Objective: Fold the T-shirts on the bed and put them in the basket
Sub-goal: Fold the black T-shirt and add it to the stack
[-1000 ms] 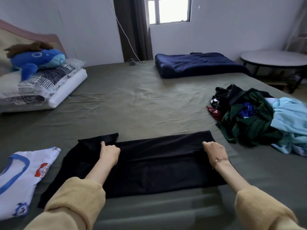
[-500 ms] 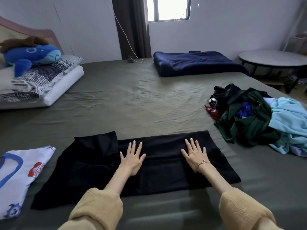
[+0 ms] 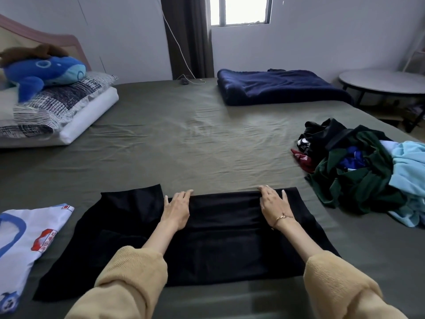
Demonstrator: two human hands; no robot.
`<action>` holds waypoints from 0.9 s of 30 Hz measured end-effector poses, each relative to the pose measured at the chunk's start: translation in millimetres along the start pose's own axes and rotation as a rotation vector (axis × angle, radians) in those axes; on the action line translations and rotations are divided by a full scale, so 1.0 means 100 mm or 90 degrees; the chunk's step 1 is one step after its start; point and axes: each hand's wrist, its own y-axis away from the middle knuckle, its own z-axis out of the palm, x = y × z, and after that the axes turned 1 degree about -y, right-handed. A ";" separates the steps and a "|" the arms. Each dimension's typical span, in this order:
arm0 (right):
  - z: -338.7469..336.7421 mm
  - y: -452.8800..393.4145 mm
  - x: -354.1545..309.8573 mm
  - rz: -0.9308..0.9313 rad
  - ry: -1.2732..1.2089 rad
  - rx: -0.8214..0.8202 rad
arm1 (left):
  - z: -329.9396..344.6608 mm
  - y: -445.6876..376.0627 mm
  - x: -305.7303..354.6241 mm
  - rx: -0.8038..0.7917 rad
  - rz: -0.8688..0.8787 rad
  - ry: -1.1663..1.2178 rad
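While the bed [image 3: 207, 139] fills the frame, the black T-shirt [image 3: 225, 238] lies flat at lower centre, left hand [image 3: 176, 211] and right hand [image 3: 273, 207] resting on its far edge, fingers nearly straight, gripping nothing. She'd best take both corners evenly and fold toward herself, smoothing creases. No basket shows; the shirt's left sleeve is hard to read.

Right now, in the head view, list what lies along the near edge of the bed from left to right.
White T-shirt with blue print → black T-shirt spread flat, left hand then right hand on it → heap of dark green, black and light blue clothes.
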 end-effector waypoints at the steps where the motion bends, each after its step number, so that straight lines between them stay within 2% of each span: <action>1: 0.00 -0.07 0.01 -0.012 0.002 0.004 | 0.00 -0.07 -0.04 0.007 0.006 -0.021; 9: 0.04 -0.35 0.17 -0.073 0.092 0.004 | 0.06 -0.28 -0.22 0.055 0.078 -0.029; 11: 0.10 -0.37 0.22 -0.092 0.059 0.049 | 0.09 -0.27 -0.21 0.069 0.080 -0.077; 15: 0.19 -0.38 0.18 -0.082 0.089 0.195 | 0.22 -0.26 -0.14 0.179 0.037 -0.198; 18: 0.25 -0.36 0.06 -0.109 0.071 0.259 | 0.30 -0.22 0.00 0.213 0.014 -0.146; 20: 0.30 -0.30 -0.07 -0.167 0.019 0.222 | 0.32 -0.17 0.17 0.196 0.067 -0.046; 21: 0.28 -0.26 -0.16 -0.200 0.003 0.159 | 0.32 -0.15 0.27 0.166 0.119 -0.007; 23: 0.30 -0.19 -0.28 -0.264 -0.005 0.020 | 0.36 -0.11 0.45 0.033 0.215 0.061; 25: 0.34 -0.11 -0.23 -0.227 -0.028 -0.095 | 0.37 -0.08 0.54 -0.055 0.264 0.047; 27: 0.34 -0.07 -0.14 -0.171 -0.016 -0.098 | 0.36 -0.07 0.52 -0.085 0.251 0.020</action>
